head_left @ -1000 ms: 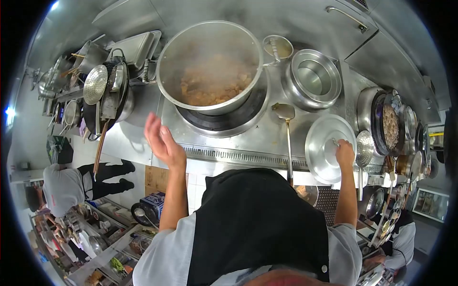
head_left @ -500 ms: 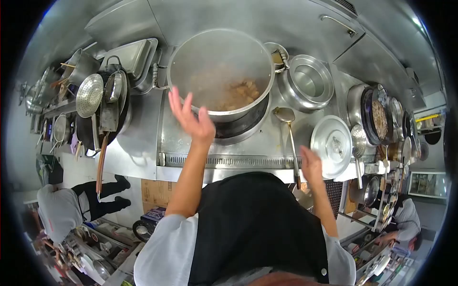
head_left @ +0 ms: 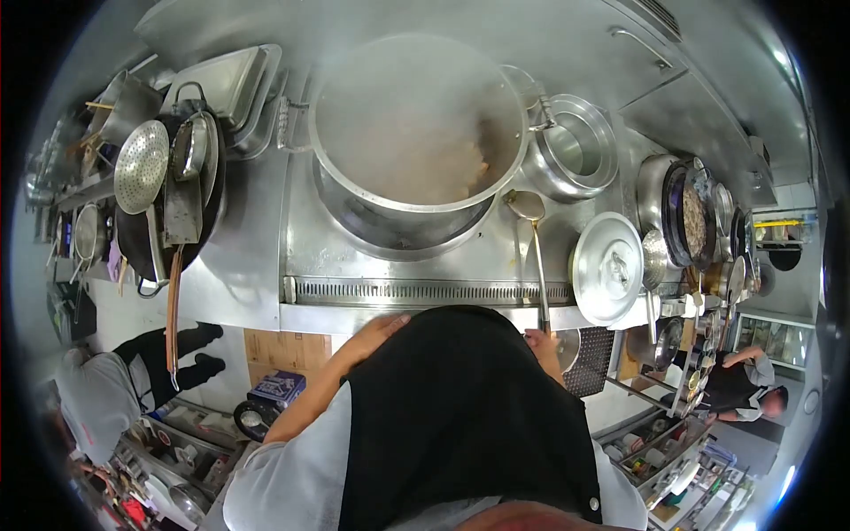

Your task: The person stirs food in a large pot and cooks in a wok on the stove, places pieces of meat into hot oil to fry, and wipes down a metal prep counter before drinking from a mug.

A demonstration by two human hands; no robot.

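L hand (head_left: 387, 327) lies at the surface's (head_left: 239, 283) front edge, fingers loosely extended, nothing seen in it, prob. resting. R hand (head_left: 544, 347) is by the ladle's (head_left: 529, 207) handle end; apron (head_left: 465, 407) hides part, so can't tell if it grips. Handle overhangs the edge, prob. for quick reach. Steaming pot (head_left: 421, 208) sits on the burner (head_left: 403, 242), approx. centre; lid (head_left: 608, 268) lies nearby, knob up, prob. for easy pickup.
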